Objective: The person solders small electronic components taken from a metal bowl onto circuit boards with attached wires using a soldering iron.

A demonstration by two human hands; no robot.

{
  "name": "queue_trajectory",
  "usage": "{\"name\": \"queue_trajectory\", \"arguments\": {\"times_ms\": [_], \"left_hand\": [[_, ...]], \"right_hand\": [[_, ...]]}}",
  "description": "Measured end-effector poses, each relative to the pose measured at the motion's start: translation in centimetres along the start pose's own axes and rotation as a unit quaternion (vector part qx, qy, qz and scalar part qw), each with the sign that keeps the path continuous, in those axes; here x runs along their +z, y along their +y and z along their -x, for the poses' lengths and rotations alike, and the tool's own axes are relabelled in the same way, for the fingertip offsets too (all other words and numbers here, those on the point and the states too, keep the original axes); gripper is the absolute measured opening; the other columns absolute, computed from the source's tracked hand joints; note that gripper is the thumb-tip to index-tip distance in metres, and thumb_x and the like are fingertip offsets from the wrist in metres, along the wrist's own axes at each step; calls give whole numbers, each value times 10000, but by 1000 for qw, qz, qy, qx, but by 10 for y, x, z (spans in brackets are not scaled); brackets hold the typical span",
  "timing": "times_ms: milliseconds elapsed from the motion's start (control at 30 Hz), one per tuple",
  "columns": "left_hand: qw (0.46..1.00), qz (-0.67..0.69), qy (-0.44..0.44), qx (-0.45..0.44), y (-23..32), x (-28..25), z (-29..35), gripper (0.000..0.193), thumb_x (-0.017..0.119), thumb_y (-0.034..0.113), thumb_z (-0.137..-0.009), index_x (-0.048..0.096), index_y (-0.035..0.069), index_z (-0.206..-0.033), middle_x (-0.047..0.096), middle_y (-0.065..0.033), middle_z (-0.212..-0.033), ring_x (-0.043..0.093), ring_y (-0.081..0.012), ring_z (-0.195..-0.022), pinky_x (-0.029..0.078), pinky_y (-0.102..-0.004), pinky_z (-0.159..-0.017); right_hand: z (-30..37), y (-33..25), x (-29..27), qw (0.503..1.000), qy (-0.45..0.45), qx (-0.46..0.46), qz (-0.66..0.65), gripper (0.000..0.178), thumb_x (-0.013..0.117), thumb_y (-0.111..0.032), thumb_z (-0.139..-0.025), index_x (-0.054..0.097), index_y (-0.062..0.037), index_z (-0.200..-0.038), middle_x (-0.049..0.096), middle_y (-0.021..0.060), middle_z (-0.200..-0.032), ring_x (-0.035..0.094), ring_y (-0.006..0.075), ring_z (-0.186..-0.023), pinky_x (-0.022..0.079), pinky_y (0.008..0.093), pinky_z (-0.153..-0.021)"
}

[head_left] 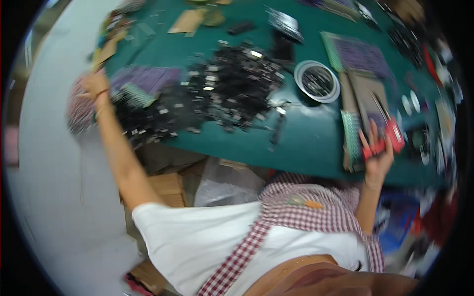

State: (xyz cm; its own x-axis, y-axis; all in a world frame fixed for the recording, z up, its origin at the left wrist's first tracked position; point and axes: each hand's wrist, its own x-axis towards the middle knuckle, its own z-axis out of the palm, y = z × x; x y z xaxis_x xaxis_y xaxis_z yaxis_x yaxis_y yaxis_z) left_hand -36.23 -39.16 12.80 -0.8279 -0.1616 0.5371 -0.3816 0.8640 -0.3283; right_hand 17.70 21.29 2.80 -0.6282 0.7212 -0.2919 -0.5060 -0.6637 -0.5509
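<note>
My left hand (pixel 96 86) reaches to the table's far-left edge, its fingers apart over a bundle of thin pinkish-white strands (pixel 81 109) that look like wires. Motion blur hides whether the fingertips touch them. On the right, my right hand (pixel 379 157) is around a red-handled tool (pixel 394 135) with long thin metal prongs pointing away from me. Beneath and beside that tool lie a brown flat board (pixel 368 93) and green-edged strips. A large heap of small black parts with shiny metal ends (pixel 237 84) spreads over the middle of the table.
The green tabletop (pixel 306 133) also holds a white bowl (pixel 296 79) of dark pieces, purple bundles (pixel 363 56) and a silvery bag (pixel 285 23). A pale surface (pixel 54 163) borders it on the left. Below the near edge are a clear plastic bag (pixel 227 182) and a cardboard box (pixel 168 190).
</note>
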Motion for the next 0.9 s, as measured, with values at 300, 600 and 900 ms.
{"name": "queue_trajectory", "arguments": {"times_ms": [300,600,900], "left_hand": [[460,622,-508,379,223,-280,417,257,577,245,-822,568,-5,-763,585,-87,-591,588,-166,-491,461,-281,-477],[406,558,-618,378,346,-291,487,371,581,316,-842,484,-34,-767,582,-109,-591,596,-167,-453,467,-247,-373],[302,566,-696,322,359,-267,477,261,530,202,-880,463,-44,-823,587,-118,-654,611,-174,-500,495,-237,-417]], "right_hand": [[-19,5,-27,998,-53,-17,-33,199,502,-155,-857,476,-22,-1003,440,320,-1205,362,371,-1237,305,592,-982],[-18,0,-32,998,-46,-3,-42,208,497,-146,-852,465,-10,-1007,395,340,-1241,309,393,-1263,267,599,-1005],[-30,8,-36,997,-39,17,-57,183,457,-135,-862,442,-31,-1012,464,311,-1180,393,350,-1218,324,574,-979]]}}
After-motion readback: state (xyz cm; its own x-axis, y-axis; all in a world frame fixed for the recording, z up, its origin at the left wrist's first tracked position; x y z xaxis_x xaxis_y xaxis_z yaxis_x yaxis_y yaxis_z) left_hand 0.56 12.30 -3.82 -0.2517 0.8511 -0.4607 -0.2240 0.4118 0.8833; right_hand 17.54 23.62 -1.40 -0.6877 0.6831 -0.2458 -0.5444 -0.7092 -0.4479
